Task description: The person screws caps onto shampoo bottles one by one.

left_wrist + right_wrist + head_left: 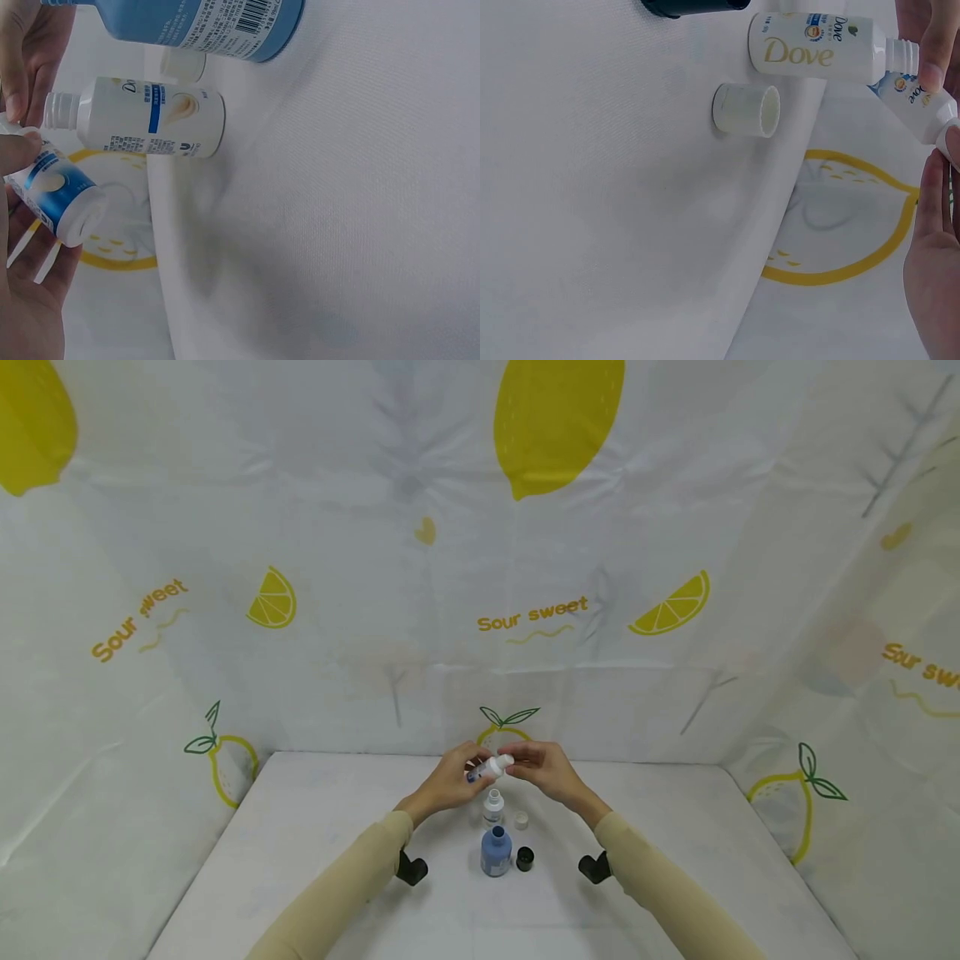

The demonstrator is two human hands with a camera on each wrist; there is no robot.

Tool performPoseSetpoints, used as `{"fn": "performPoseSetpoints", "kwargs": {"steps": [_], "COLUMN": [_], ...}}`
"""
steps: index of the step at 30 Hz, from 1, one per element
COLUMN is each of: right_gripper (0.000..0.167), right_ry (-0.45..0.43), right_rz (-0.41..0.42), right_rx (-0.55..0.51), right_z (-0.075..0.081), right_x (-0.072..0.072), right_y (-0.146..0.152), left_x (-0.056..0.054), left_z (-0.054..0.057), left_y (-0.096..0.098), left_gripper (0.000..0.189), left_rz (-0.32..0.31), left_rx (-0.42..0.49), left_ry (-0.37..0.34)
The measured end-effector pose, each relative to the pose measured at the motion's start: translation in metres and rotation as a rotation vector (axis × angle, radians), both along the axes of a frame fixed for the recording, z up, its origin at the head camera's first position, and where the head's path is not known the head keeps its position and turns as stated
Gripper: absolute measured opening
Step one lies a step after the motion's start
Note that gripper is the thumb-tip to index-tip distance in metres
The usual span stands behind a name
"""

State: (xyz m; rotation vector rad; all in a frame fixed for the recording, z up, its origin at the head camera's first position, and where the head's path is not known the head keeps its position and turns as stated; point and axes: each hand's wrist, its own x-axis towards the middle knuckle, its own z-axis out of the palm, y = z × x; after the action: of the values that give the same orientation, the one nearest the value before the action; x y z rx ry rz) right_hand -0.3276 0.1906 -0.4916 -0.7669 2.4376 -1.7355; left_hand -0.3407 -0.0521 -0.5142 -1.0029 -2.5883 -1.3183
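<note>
Above the far part of the table, my left hand (450, 781) grips a small white-and-blue Dove bottle (487, 770), tilted with its capped end up to the right. My right hand (552, 770) pinches the white cap (948, 141) at that end between thumb and fingers. Below the hands stands a white Dove bottle (493, 811), upright, its threaded neck bare. Closer to me is a larger blue bottle (496, 857), also uncapped. A translucent white cap (744, 110) sits to the right of the white bottle, and a black cap (525, 858) lies beside the blue one.
The white table (315, 877) ends at a hanging lemon-print sheet (360, 610) just behind the hands. More of this sheet rises along the left and right sides. Black wrist mounts (412, 868) hang below both forearms, on either side of the blue bottle.
</note>
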Motion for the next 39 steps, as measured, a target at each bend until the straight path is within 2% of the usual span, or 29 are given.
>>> {"fn": "performPoseSetpoints", "kwargs": {"steps": [7,21,39], "right_gripper": [0.036,0.036,0.030], "right_ry": [0.017,0.081,0.023], "right_rz": [-0.039,-0.118,-0.273], "right_rx": [0.025,0.014,0.034], "right_z": [0.004,-0.002,-0.003], "right_x": [0.001,0.003,0.005], "right_y": [-0.003,-0.010,-0.017], "left_x": [-0.001,0.002,0.000], "left_z": [0.001,0.003,0.000], "left_y": [0.000,-0.001,0.000], "left_gripper": [0.034,0.033,0.033], "left_rz": [0.012,0.016,0.001], "left_rx": [-0.002,-0.004,0.007], "left_ry": [0.000,0.018,0.035]}}
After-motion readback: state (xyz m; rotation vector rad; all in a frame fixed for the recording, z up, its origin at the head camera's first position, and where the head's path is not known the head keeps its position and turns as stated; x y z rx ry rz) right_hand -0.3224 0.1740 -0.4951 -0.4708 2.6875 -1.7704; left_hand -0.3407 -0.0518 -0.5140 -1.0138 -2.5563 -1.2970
